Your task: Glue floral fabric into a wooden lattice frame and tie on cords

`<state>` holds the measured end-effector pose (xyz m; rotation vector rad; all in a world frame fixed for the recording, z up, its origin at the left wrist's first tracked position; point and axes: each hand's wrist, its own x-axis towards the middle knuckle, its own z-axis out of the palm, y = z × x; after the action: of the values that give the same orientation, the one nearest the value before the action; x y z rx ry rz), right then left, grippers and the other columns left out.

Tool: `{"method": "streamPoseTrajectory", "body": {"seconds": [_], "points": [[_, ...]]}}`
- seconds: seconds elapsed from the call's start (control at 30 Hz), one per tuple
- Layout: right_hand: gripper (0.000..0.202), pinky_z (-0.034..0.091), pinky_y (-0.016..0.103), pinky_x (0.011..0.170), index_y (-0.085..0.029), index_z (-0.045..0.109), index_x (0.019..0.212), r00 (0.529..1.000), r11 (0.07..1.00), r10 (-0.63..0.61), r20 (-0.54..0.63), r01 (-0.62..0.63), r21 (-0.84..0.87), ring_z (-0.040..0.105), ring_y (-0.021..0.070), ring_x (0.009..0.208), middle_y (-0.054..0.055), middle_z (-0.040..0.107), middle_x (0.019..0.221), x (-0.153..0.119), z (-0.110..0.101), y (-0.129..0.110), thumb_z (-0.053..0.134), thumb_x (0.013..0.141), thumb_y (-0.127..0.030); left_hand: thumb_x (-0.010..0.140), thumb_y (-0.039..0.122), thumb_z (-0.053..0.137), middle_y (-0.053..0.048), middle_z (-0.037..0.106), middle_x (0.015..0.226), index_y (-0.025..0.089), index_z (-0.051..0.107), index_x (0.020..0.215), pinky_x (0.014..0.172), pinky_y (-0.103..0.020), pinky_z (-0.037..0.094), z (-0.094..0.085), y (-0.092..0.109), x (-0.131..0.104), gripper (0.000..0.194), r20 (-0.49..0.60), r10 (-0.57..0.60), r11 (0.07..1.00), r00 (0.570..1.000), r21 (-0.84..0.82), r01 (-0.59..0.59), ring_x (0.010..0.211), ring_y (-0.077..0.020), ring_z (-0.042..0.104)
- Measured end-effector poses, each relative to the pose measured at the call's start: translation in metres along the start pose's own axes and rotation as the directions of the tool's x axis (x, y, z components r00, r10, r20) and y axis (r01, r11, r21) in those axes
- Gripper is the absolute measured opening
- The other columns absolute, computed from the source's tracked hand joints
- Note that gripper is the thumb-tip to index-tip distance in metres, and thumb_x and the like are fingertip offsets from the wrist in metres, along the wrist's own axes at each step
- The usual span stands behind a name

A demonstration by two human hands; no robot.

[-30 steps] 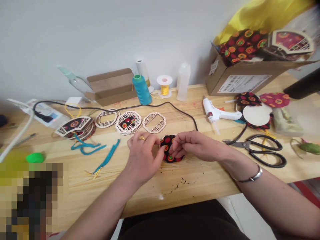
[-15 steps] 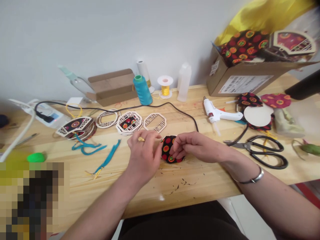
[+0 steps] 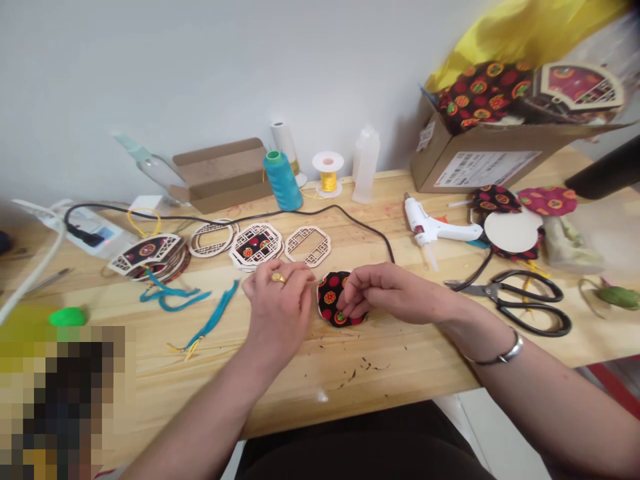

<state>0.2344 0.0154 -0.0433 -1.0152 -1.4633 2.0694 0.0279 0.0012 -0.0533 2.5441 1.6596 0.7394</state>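
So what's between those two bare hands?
In the head view, a round black flower-patterned fabric piece, partly hidden by the right hand, with pale wooden table showing beside the left hand.

Soft light, small glare spot on tabletop (image 3: 321, 396)

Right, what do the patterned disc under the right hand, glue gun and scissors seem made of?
Patterned disc: likely matte cloth, by its shineless printed motifs.
Glue gun: probably plastic, smooth white body.
Scissors: grey metal-looking blades, dull sheen; black handles, slightly glossy, perhaps plastic.
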Motion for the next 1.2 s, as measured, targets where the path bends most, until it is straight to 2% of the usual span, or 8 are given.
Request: {"method": "streamPoseTrajectory", "body": {"seconds": [0.17, 0.23, 0.37, 0.77, 0.97, 1.03, 1.13, 1.2], "points": [[0.021, 0.055, 0.033, 0.080, -0.013, 0.059, 0.081, 0.999, 0.986, -0.034, -0.025, 0.037, 0.160, 0.068, 0.0157, 0.082, 0.006, 0.070, 0.089, -0.003, -0.004, -0.007, 0.047, 0.068, -0.003, 0.083, 0.010, 0.053, -0.004, 0.071, 0.100, 0.023, 0.061, 0.092, 0.085, -0.047, 0.037, -0.001, 0.002, -0.001, 0.017, -0.017, 0.061, 0.987, 0.998, -0.149, -0.063, 0.099, -0.0266, 0.050], [0.016, 0.055, 0.033, 0.080, -0.014, 0.059, 0.077, 0.985, 0.963, -0.084, -0.148, 0.118, 0.242, 0.069, 0.0165, 0.081, 0.006, 0.071, 0.087, -0.003, -0.008, -0.010, 0.050, 0.067, -0.004, 0.084, 0.013, 0.054, -0.003, 0.072, 0.102, 0.022, 0.062, 0.092, 0.086, -0.047, 0.037, 0.000, 0.005, -0.002, 0.014, 0.027, 0.111, 0.976, 0.993, -0.194, -0.104, 0.100, -0.0263, 0.051], [0.013, 0.055, 0.032, 0.083, -0.016, 0.059, 0.072, 0.887, 0.933, -0.133, -0.443, 0.262, 0.246, 0.068, 0.0163, 0.083, 0.003, 0.071, 0.083, 0.000, -0.014, -0.011, 0.054, 0.068, -0.005, 0.085, 0.018, 0.057, -0.004, 0.072, 0.104, 0.021, 0.065, 0.090, 0.088, -0.046, 0.036, 0.001, 0.007, -0.002, 0.010, 0.065, 0.165, 0.963, 0.984, -0.227, -0.147, 0.102, -0.0257, 0.054], [0.024, 0.053, 0.032, 0.085, -0.015, 0.060, 0.076, 0.945, 0.994, -0.008, -0.327, 0.044, 0.103, 0.067, 0.0136, 0.082, 0.004, 0.069, 0.087, 0.008, -0.006, -0.003, 0.046, 0.065, 0.000, 0.089, 0.019, 0.052, -0.005, 0.072, 0.107, 0.021, 0.067, 0.090, 0.086, -0.045, 0.030, 0.003, 0.006, -0.002, 0.015, 0.156, 0.258, 0.947, 0.953, -0.234, -0.218, 0.099, -0.0230, 0.062], [0.026, 0.054, 0.032, 0.084, -0.016, 0.058, 0.075, 0.857, 0.991, -0.091, -0.507, 0.129, 0.038, 0.066, 0.0131, 0.080, 0.003, 0.068, 0.083, 0.006, -0.014, -0.004, 0.043, 0.064, 0.002, 0.089, 0.019, 0.052, -0.005, 0.073, 0.106, 0.021, 0.067, 0.088, 0.086, -0.047, 0.029, 0.002, 0.007, -0.002, 0.015, 0.153, 0.252, 0.947, 0.956, -0.244, -0.211, 0.098, -0.0238, 0.062], [0.023, 0.053, 0.033, 0.085, -0.016, 0.058, 0.076, 0.879, 0.983, -0.136, -0.457, 0.179, 0.052, 0.066, 0.0137, 0.082, 0.003, 0.068, 0.084, 0.002, -0.014, -0.007, 0.045, 0.066, 0.000, 0.088, 0.017, 0.052, -0.005, 0.072, 0.107, 0.020, 0.067, 0.089, 0.087, -0.047, 0.031, 0.002, 0.007, -0.002, 0.015, 0.139, 0.241, 0.944, 0.960, -0.263, -0.199, 0.099, -0.0237, 0.061], [0.017, 0.054, 0.035, 0.085, -0.015, 0.058, 0.081, 0.982, 0.982, -0.126, -0.138, 0.144, 0.125, 0.068, 0.0153, 0.084, 0.005, 0.069, 0.091, -0.005, -0.009, -0.011, 0.048, 0.072, -0.004, 0.085, 0.011, 0.051, -0.009, 0.069, 0.110, 0.017, 0.066, 0.092, 0.090, -0.046, 0.035, -0.002, 0.005, 0.000, 0.017, 0.086, 0.190, 0.937, 0.978, -0.314, -0.154, 0.104, -0.0243, 0.057], [0.017, 0.053, 0.036, 0.085, -0.013, 0.058, 0.084, 0.995, 0.988, -0.089, 0.046, 0.082, 0.135, 0.067, 0.0159, 0.087, 0.007, 0.069, 0.095, -0.008, -0.006, -0.011, 0.048, 0.074, -0.005, 0.083, 0.009, 0.051, -0.010, 0.068, 0.109, 0.016, 0.066, 0.089, 0.094, -0.046, 0.036, -0.005, 0.005, 0.001, 0.018, 0.084, 0.167, 0.931, 0.982, -0.342, -0.129, 0.108, -0.0254, 0.053]]}}
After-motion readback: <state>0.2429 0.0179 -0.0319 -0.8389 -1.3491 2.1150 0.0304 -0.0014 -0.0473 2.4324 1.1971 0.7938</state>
